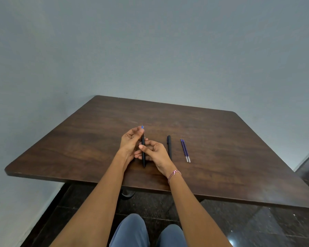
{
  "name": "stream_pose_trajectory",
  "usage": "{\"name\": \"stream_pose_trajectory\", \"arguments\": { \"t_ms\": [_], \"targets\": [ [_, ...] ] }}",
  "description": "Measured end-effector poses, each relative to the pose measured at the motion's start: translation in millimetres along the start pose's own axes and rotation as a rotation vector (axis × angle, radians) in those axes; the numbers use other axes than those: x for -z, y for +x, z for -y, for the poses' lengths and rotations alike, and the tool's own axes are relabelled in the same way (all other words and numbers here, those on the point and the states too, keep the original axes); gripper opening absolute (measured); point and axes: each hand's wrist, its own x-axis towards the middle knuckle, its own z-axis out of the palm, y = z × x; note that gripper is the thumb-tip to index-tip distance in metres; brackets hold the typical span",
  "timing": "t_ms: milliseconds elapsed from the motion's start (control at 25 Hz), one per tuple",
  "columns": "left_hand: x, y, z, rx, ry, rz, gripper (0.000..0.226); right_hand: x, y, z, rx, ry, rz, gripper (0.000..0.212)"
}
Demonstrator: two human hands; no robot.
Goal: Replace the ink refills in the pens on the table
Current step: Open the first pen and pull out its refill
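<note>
Bare table [82, 147] is lying open left of the hands; a black pen [169, 147] and two refills [185, 150] are sitting right.

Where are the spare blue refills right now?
In the head view, the two blue refills lie side by side on the table, to the right of the black pen lying there and further right of both hands.

A dark brown wooden table [221, 148] with rounded corners spreads under and around the hands, its far edge against a plain grey-blue wall [150, 50] well beyond them. Nearer than the hands, below the table's front edge, lies glossy black tiled floor [248, 225] and two knees in grey-blue trousers [130, 230]
</note>
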Motion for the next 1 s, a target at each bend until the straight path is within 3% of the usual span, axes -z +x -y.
{"name": "stream_pose_trajectory", "arguments": {
  "t_ms": [240,680,1000],
  "targets": [
    [6.9,2.4,1.6,0.045,-0.022,0.186,0.03,2.9,3.3,-2.1,0.019,0.052,-0.053,0.011],
    [8.6,5.0,1.0,0.077,0.005,0.16,0.023,4.3,5.4,-2.3,-0.005,0.055,-0.037,0.01],
    [4.8,-1.6,-0.7,0.067,-0.018,0.145,0.023,3.5,2.3,-2.7,0.004,0.008,0.008,0.022]
  ]
}}
